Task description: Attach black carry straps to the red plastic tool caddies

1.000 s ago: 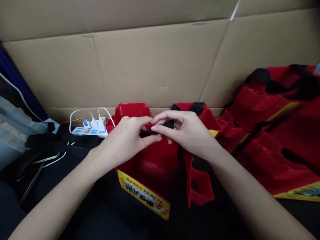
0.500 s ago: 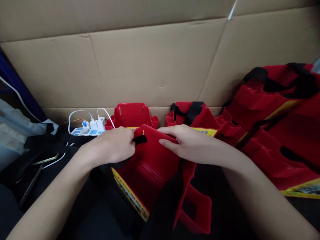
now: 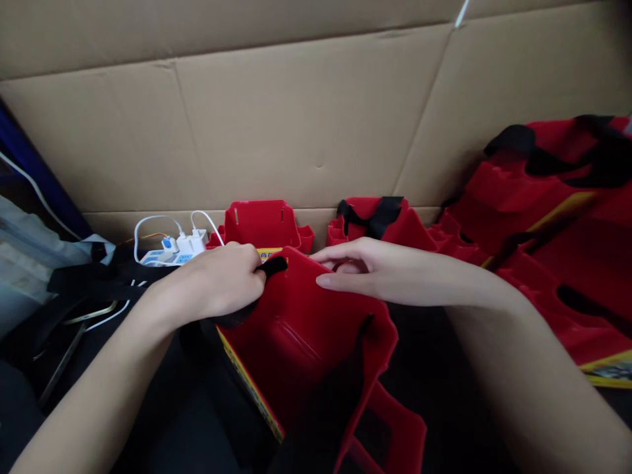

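Observation:
A red folded carton with a yellow printed side (image 3: 296, 329) stands open in front of me. My left hand (image 3: 217, 286) is closed on a black strap (image 3: 270, 266) at the carton's far left rim. My right hand (image 3: 365, 270) rests on the far rim, fingers stretched and pressed against the red wall, thumb tucked behind.
A cardboard wall (image 3: 296, 118) rises behind. Two more red cartons (image 3: 261, 224) (image 3: 380, 220) stand against it. A pile of flat red cartons with black straps (image 3: 553, 217) lies at right. A white power strip with plugs (image 3: 172, 253) and dark bags (image 3: 74, 289) sit at left.
Both hands came apart from pinching the strap together over the carton. The carton tipped toward me and opened wider. My left hand pulled the strap left; my right flattened on the rim.

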